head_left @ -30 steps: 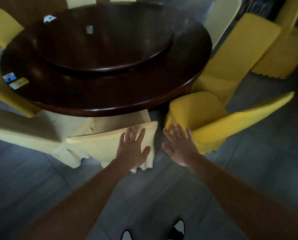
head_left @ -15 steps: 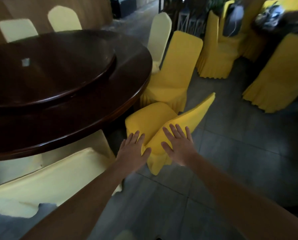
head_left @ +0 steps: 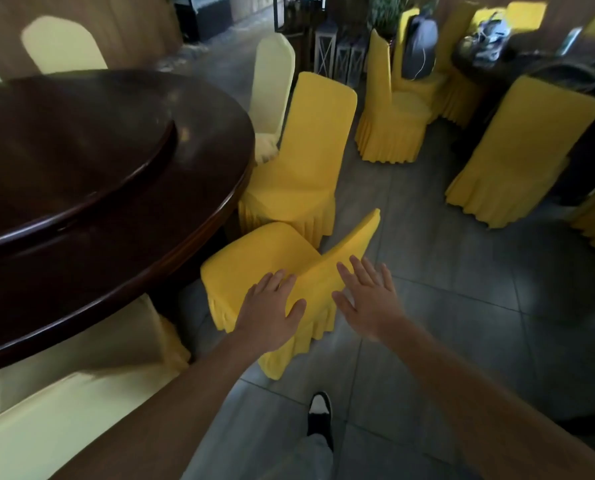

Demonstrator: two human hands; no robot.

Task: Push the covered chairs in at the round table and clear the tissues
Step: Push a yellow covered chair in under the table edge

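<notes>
A: What's underfoot?
B: Grey floor tiles (head_left: 462,323), dim.
A: And behind?
B: A wood-panelled wall (head_left: 123,26), lattice lanterns (head_left: 337,57), a dark side table (head_left: 497,64) piled with clutter, daylight beyond.

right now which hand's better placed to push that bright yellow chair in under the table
Left. The left hand already lies flat on the bright yellow chair, at its backrest, facing the round table. The right hand hovers open at the backrest's outer side.

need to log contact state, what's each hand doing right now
Left hand: open, fingers spread, palm on the backrest of the nearest yellow chair, holding nothing.
Right hand: open, fingers spread, at the backrest; contact cannot be told.
</notes>
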